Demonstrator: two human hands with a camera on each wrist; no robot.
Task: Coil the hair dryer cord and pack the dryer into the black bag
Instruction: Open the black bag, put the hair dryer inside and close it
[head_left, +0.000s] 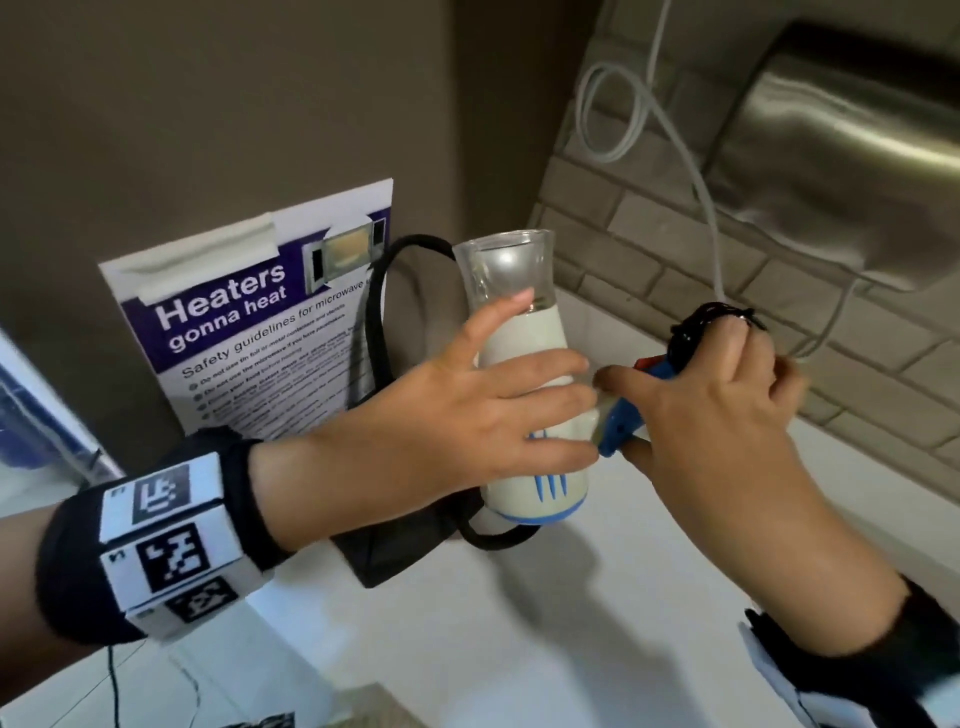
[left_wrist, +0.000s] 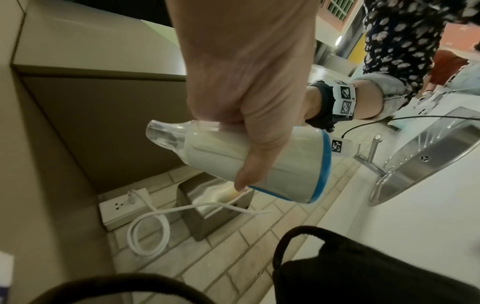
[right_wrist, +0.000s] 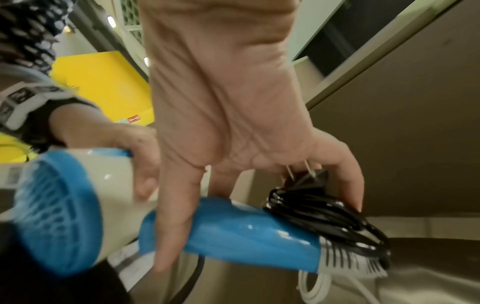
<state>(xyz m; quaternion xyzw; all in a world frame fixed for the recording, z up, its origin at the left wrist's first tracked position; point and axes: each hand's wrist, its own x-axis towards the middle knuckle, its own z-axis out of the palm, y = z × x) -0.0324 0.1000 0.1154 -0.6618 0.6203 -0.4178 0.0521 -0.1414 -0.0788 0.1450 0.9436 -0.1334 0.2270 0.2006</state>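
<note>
The hair dryer (head_left: 524, 343) has a white barrel, a clear nozzle pointing up and a blue rear grille (right_wrist: 57, 205). My left hand (head_left: 467, 415) grips the barrel from the left. My right hand (head_left: 717, 415) holds the blue handle (right_wrist: 246, 232), thumb across it. Its fingers curl round the black cord (right_wrist: 324, 211), which is coiled at the handle's end, and the plug (right_wrist: 309, 179). The black bag (head_left: 400, 545) lies on the white counter (head_left: 571, 623), just under and behind the dryer. One bag strap (head_left: 379, 291) loops up behind the dryer.
A microwave safety poster (head_left: 249, 322) leans on the wall at the left. On the tiled wall at the right are a steel dispenser (head_left: 857, 156), a looped white cable (head_left: 623, 119) and its socket (left_wrist: 122, 207). A steel sink (left_wrist: 428, 154) with a tap (left_wrist: 371, 152) lies further along the counter.
</note>
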